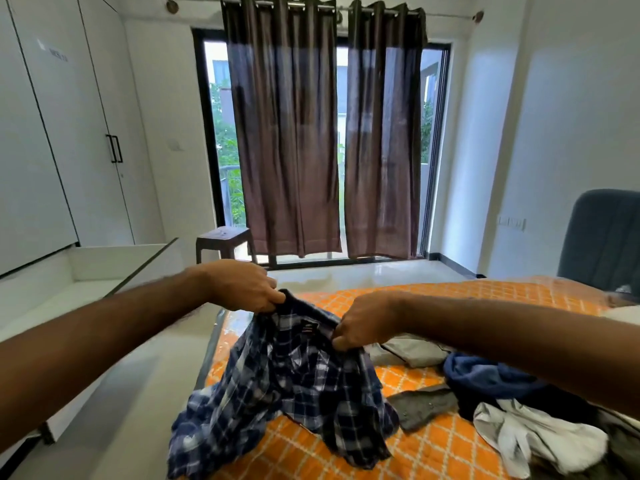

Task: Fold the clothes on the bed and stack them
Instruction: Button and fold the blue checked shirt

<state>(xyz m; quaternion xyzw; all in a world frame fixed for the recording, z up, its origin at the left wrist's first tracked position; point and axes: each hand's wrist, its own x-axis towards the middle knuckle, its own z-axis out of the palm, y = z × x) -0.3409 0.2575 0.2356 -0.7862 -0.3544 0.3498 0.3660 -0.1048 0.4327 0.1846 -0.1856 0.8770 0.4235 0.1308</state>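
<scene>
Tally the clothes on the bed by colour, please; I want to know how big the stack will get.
Blue plaid shirt, gripped by left hand and right hand: 1
Plain blue: 1
Grey: 2
White: 1
Total: 5 visible; the pile runs past the frame edge.

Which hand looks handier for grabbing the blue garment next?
Probably the right hand: it grips the plaid shirt nearest the blue garment; the left hand holds the shirt's far side.
</scene>
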